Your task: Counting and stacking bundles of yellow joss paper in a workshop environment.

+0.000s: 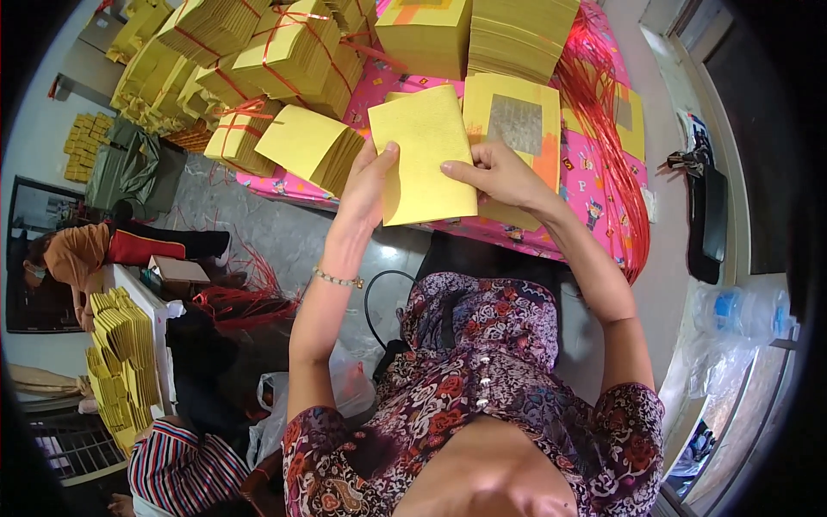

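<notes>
Both my hands hold a folded yellow paper sheet (pixel 424 164) in front of me, above the near edge of a pink patterned table cover. My left hand (pixel 366 185) grips its left edge, thumb on top and fingers mostly behind. At the right edge, my right hand (pixel 502 177) pinches it with the thumb lying across the face. Just beyond the right hand lies a yellow paper stack (pixel 482 95) with a silver-grey square (pixel 517 121) and orange marks. A folded yellow paper pile (pixel 306 138) rests left of my left hand.
Tied yellow paper bundles (pixel 284 60) crowd the far left of the pink table cover (pixel 594 194). Red plastic strings (pixel 616 155) hang down its right side. At left, a person in a brown top (pixel 82 254) bends over a table with paper stacks (pixel 121 353); a striped-shirted person (pixel 185 470) sits nearer.
</notes>
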### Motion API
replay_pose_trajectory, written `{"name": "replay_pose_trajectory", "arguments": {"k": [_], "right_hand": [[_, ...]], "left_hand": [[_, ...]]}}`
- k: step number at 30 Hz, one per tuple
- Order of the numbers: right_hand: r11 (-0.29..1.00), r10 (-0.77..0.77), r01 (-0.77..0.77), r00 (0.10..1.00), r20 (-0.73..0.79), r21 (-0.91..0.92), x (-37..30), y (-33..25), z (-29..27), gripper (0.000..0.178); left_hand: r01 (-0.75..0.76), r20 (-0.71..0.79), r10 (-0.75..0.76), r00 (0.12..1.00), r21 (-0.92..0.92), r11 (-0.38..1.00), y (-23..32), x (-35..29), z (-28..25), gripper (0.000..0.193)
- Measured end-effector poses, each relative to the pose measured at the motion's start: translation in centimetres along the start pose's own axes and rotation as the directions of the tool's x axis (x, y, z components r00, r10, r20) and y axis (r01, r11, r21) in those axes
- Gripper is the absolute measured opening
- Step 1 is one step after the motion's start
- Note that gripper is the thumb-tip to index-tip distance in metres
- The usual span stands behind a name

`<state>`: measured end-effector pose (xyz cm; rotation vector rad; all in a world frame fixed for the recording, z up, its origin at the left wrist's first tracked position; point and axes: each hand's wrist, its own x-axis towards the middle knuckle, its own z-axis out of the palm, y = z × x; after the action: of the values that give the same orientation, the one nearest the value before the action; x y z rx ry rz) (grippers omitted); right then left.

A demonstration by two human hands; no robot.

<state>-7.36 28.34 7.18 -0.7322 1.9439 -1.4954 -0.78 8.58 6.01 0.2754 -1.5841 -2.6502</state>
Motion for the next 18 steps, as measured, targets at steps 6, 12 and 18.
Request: {"name": "replay_pose_trajectory", "arguments": {"k": [6,12,18], "right_hand": [[1.000,0.012,-0.012,0.999,0.036,-0.010,-1.9,-0.3,0.4,0.042],[0.993,-0.109,0.108,0.994,-0.011,-0.050,-3.2,0.5,1.7,0.038],[0.987,-0.141,0.141,0.990,0.007,-0.072,-2.7,-0.7,1.4,0.029]], "left_hand": [[-0.143,-0.047,0.150,0.988,0.132,0.981,0.8,-1.1,0.4,0.035],[-0.270,-0.104,0.285,0.953,0.139,0.953,1.2,-3.0,1.2,0.033],[-0.396,-0.119,0.423,0.898,0.202,0.896,0.8,-4.3,0.8,0.033]]}}
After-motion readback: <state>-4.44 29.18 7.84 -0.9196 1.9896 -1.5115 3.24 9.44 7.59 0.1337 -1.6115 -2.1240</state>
